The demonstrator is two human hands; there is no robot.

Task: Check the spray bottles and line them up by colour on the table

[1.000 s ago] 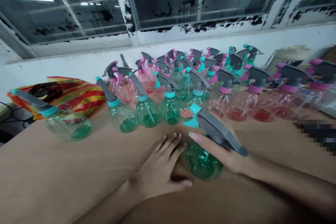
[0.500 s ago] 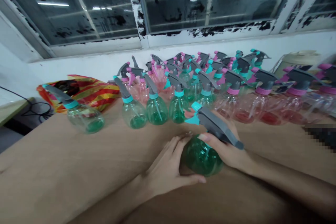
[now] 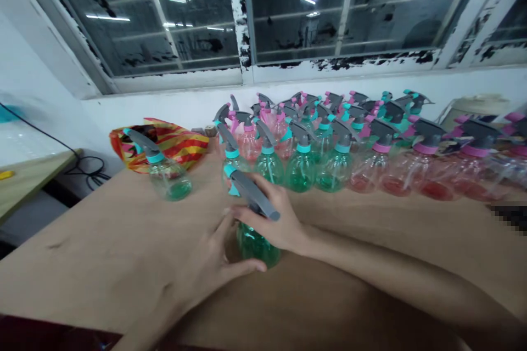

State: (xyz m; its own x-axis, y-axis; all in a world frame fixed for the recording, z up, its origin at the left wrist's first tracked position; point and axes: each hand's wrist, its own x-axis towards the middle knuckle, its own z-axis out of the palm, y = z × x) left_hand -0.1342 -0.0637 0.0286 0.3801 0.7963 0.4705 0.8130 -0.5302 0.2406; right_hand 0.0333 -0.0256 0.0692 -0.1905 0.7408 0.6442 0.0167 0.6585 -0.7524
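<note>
A green transparent spray bottle (image 3: 259,247) with a grey trigger head and turquoise nozzle is between my hands above the brown table (image 3: 102,252), slightly tilted. My right hand (image 3: 282,219) is closed round its neck, just below the head. Cupped round the left and near side of the round body is my left hand (image 3: 209,263), its thumb along the front. Part of the bottle is hidden by my fingers. Behind it stands a row of similar bottles, including a green one (image 3: 302,170) and a pink one (image 3: 366,173).
A lone green spray bottle (image 3: 168,175) stands at the left, before a red-and-yellow striped bag (image 3: 187,145). Several more bottles crowd toward the wall. A beige container (image 3: 473,107) is at the back right. Black cables (image 3: 88,167) hang beside a side table (image 3: 37,178).
Both hands have moved left with the green spray bottle, toward the left end of the front row. My view has turned a little to the left.
</note>
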